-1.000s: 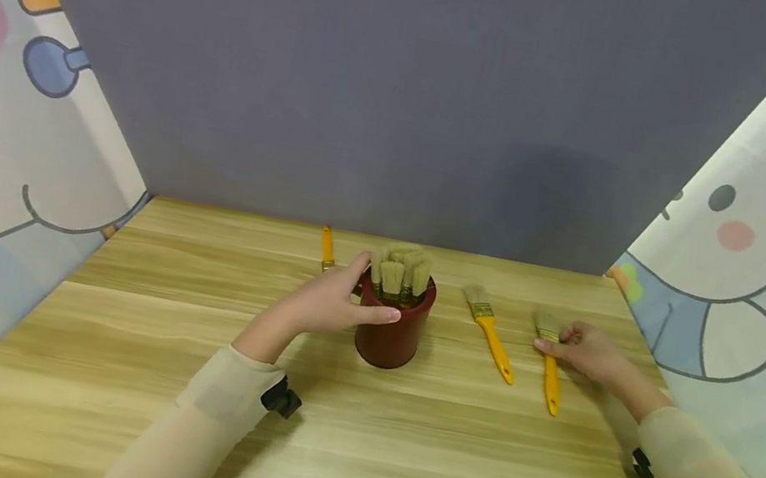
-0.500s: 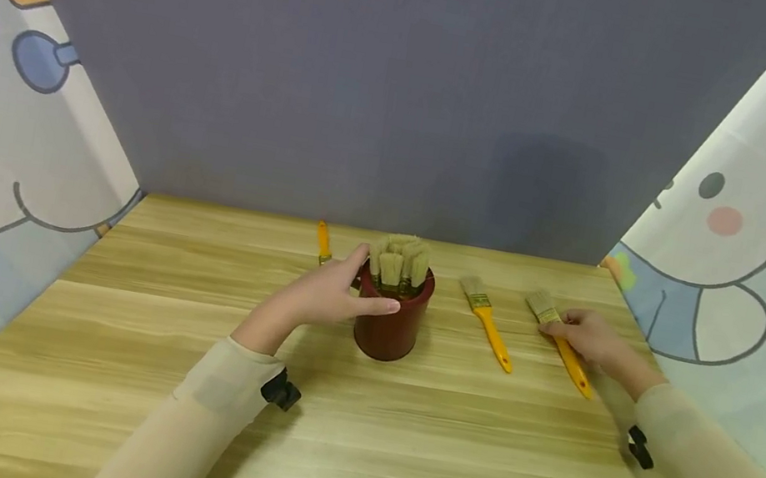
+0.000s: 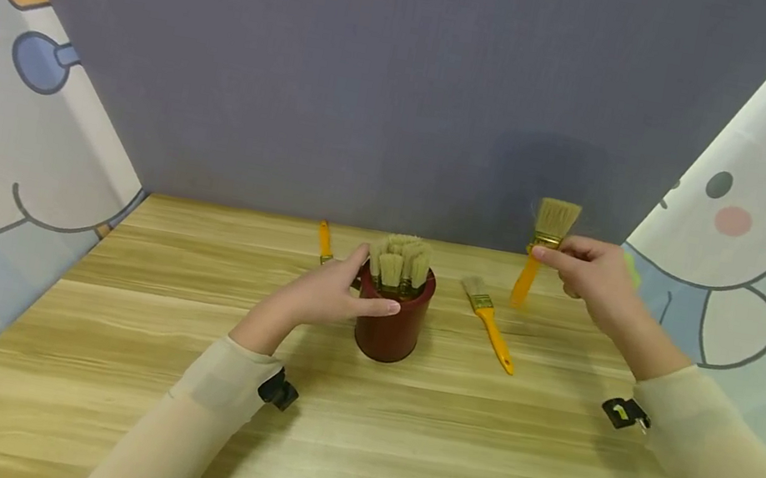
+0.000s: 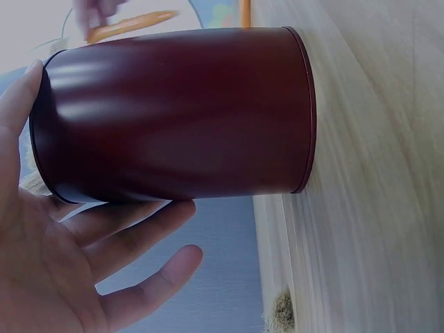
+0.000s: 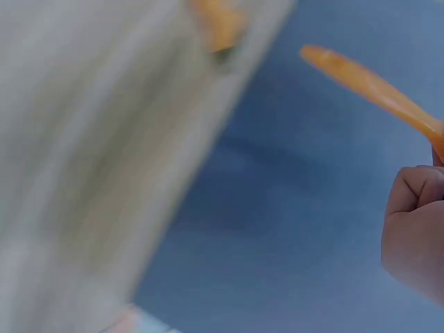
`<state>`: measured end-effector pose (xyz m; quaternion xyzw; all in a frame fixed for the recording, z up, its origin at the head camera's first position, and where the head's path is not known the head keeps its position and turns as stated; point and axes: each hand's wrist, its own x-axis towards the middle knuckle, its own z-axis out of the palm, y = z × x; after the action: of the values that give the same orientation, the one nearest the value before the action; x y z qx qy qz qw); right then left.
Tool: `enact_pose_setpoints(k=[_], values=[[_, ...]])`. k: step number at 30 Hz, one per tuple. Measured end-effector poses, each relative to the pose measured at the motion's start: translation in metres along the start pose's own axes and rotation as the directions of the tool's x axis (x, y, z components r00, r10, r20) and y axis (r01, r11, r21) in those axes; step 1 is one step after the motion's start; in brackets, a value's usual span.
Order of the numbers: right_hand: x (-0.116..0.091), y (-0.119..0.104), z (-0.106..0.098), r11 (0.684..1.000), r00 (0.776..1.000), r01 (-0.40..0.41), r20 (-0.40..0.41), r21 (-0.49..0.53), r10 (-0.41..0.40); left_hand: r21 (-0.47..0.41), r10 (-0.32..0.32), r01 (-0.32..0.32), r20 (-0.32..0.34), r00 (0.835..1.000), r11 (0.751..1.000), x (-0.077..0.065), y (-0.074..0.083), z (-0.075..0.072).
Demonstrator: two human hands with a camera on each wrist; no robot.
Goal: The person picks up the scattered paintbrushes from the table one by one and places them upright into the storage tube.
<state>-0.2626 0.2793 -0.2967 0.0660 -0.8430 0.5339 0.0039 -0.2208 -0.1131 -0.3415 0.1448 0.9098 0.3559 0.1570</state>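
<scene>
A dark red cylindrical pot [image 3: 389, 329] stands upright on the table, holding several paintbrushes [image 3: 394, 262] with bristles upward. My left hand [image 3: 323, 297] grips the pot near its rim, thumb on one side and fingers on the other; in the left wrist view the pot [image 4: 180, 118] lies across the picture. Raised above the table at right, my right hand [image 3: 597, 279] pinches a yellow-handled paintbrush [image 3: 555, 220] near its ferrule, bristles up, handle downward. The right wrist view shows that handle [image 5: 374, 87] beside curled fingers.
Another yellow-handled paintbrush [image 3: 493, 329] lies on the wooden table [image 3: 393, 452] right of the pot. A further paintbrush [image 3: 325, 242] lies behind my left hand, partly hidden. A grey wall [image 3: 378, 86] rises at the table's back edge, with cartoon-print cloths on both sides.
My right hand has taken the paintbrush off the table, lifted it and turned it bristles up. My left hand has stayed at the pot.
</scene>
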Motion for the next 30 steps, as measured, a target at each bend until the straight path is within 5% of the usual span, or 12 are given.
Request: enact_pose_setpoints(k=[6,11,21,30], values=[[-0.011,-0.063,0.028,0.962,0.991,0.117,0.028,0.248,-0.128,-0.001,-0.002,0.002,-0.002,1.0,1.0,-0.003,0.0,-0.001],[-0.015,-0.09,0.053,0.919,0.974,0.168,0.083,0.356,-0.21,0.008,-0.002,0.002,-0.007,1.0,1.0,-0.002,0.0,-0.002],[-0.013,-0.08,0.095,0.943,0.951,0.19,0.188,0.274,-0.246,-0.036,0.055,-0.056,-0.028,0.998,0.998,0.001,-0.002,-0.002],[-0.014,-0.064,0.112,0.981,0.96,0.115,0.236,0.155,-0.15,-0.029,0.06,-0.061,-0.035,0.998,0.998,0.001,-0.003,-0.002]])
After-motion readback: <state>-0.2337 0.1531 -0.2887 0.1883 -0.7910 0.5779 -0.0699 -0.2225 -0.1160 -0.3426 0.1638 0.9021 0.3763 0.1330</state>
